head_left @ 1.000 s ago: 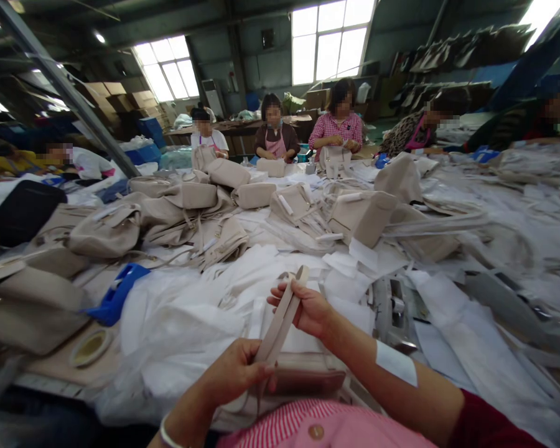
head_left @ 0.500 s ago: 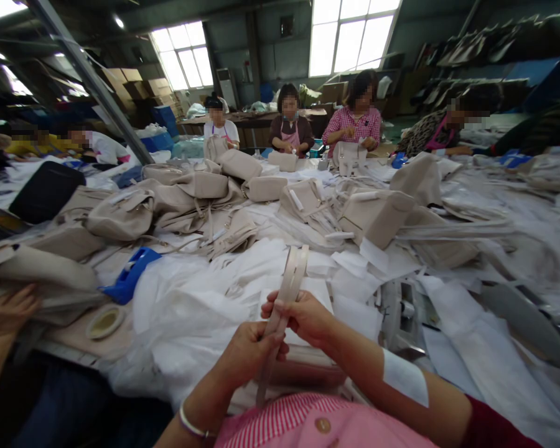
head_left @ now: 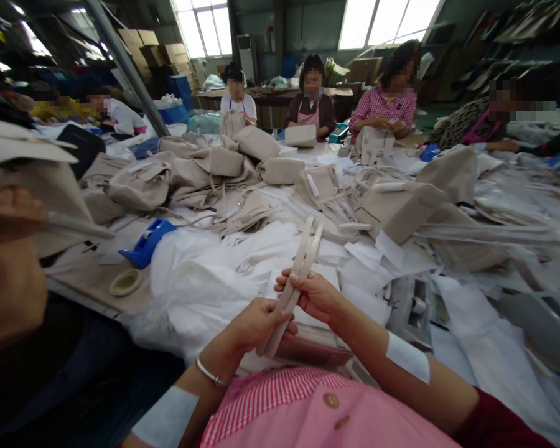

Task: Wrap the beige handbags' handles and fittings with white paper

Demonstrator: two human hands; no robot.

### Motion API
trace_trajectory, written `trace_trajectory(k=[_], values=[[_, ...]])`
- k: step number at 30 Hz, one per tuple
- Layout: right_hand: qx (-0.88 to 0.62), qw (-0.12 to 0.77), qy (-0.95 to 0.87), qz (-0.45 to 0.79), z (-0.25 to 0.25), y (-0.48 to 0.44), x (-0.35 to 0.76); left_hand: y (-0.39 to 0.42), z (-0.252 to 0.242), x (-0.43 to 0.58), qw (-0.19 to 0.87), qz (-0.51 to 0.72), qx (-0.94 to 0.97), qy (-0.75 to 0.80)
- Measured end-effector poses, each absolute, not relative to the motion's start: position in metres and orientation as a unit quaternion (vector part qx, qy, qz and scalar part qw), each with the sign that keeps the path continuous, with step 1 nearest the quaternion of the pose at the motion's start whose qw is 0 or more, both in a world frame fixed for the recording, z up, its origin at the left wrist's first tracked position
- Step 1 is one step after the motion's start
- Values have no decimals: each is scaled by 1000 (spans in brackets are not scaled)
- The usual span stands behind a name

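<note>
Two beige straps (head_left: 303,256), long and narrow, lie side by side in my hands and slant up and away from me. My left hand (head_left: 267,320) is closed round their lower part, thumb on top. Just above it, my right hand (head_left: 313,292) pinches the same straps near the middle. Their far ends fan slightly apart. Beneath my hands a beige bag (head_left: 315,348) lies close to my apron, partly covered by white sheet. White wrapping material (head_left: 205,280) is heaped left of my hands.
Beige bags (head_left: 401,208) are piled across the table. A blue tape dispenser (head_left: 150,241), a tape roll (head_left: 125,282) and a grey dispenser (head_left: 408,311) lie nearby. At left, a co-worker's hand (head_left: 14,214) holds a bag; other people work opposite.
My view has shifted left and down. The straps' lower ends are now drawn up closer to my left hand. The co-worker at left has lifted a bag.
</note>
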State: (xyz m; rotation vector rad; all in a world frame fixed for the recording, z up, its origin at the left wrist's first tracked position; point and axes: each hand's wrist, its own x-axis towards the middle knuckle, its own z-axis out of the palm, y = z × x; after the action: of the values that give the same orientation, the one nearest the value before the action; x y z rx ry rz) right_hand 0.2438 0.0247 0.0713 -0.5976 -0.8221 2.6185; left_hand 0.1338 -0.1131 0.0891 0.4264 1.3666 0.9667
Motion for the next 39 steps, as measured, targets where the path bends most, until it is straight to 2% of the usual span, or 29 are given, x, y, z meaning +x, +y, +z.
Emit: trace_trajectory(k=[7, 12, 17, 22, 25, 31, 39], values=[[-263, 245, -293, 886, 75, 43, 248, -117, 86, 128, 666, 391, 201, 603], [-236, 170, -311, 905, 66, 15, 253, -118, 77, 138, 634, 375, 258, 625], [-312, 183, -289, 886, 47, 2, 259, -119, 72, 119, 412, 255, 480, 731], [-365, 157, -296, 869, 26, -5, 270, -113, 51, 35, 213, 182, 486, 828], [-379, 156, -300, 862, 15, -14, 272, -94, 31, -18, 156, 114, 481, 855], [-388, 159, -304, 856, 11, -17, 270, -62, 9, -64, 124, 16, 502, 856], [-410, 153, -281, 854, 10, -15, 271, -91, 4, -77, 141, -56, 627, 764]])
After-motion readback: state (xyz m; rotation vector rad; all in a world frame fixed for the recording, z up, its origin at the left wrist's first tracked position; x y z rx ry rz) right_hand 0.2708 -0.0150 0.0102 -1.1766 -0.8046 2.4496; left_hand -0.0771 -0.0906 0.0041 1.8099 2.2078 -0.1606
